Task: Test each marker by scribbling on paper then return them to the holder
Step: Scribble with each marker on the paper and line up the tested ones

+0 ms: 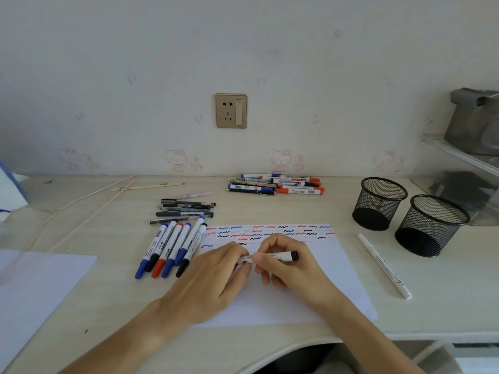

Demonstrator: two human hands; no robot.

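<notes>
Both hands hold one white marker [272,257] above the near middle of the paper [310,292]. Fingers of the right hand [291,268] are curled round the barrel, and the black end of the marker sticks out to the right of this hand. On the other end the left hand [216,276] pinches with its fingertips; whether a cap is on this end I cannot tell, because the fingers cover it. The marker lies almost level, just over the sheet.

This sheet lies on the pale desk [113,314], and its far edge is filled with rows of short wavy scribbles [270,232] in red, blue and black. At the near left another white sheet [35,287] lies on the desk.

Just left of the scribbled paper six markers [172,245] lie side by side, with blue, black and red caps pointing near. To the right of the paper a single white pen [383,264] lies slanted, well apart from the hands.

Farther on, behind the six markers, is a small heap of dark pens [185,210]. Two black mesh holders [378,202] stand at the far right, the nearer one [432,225] just beside the other. Near the wall lies another pile of markers [278,184] with red and blue caps. On the wall itself is a gold-framed socket [231,111].
</notes>
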